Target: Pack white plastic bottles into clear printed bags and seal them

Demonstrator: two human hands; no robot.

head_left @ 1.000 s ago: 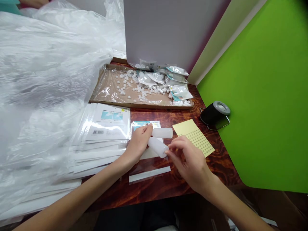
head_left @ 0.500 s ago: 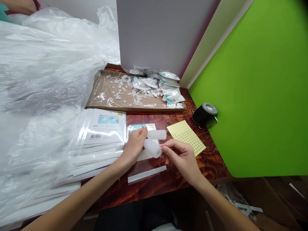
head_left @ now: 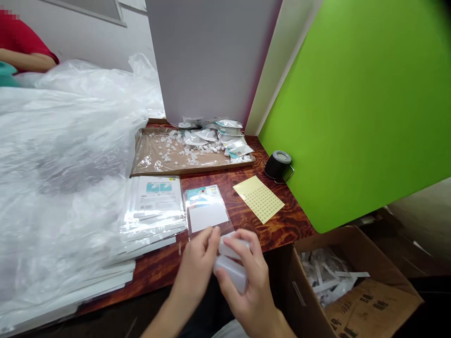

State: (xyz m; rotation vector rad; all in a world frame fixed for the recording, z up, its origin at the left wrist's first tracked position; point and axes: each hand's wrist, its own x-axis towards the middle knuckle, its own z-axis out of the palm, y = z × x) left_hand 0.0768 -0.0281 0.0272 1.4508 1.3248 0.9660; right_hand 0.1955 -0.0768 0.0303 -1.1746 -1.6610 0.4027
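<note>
Two frosted white plastic bottles lie side by side, the lower one [head_left: 230,272] and the upper one [head_left: 230,247], at the table's front edge. My right hand [head_left: 244,277] wraps around them from below and in front. My left hand [head_left: 193,265] presses its fingertips against their left side. Parts of both bottles are hidden by my fingers. Just beyond my hands lies a clear plastic bag [head_left: 206,211] holding a white card with a blue-printed label. A yellow sheet of small dot stickers [head_left: 259,199] lies to its right.
A stack of bagged cards [head_left: 157,202] sits on the wooden table [head_left: 278,225], beside a heap of clear plastic sheeting [head_left: 70,145]. Behind are a cardboard tray [head_left: 192,164] of small white pieces and a black roll [head_left: 278,164]. An open carton [head_left: 352,281] stands below right. A co-worker's red sleeve [head_left: 21,47] shows far left.
Both hands have drawn back toward me with the bottles, off the bag and over the table's front edge. The view has shifted, bringing the carton at lower right into sight.
</note>
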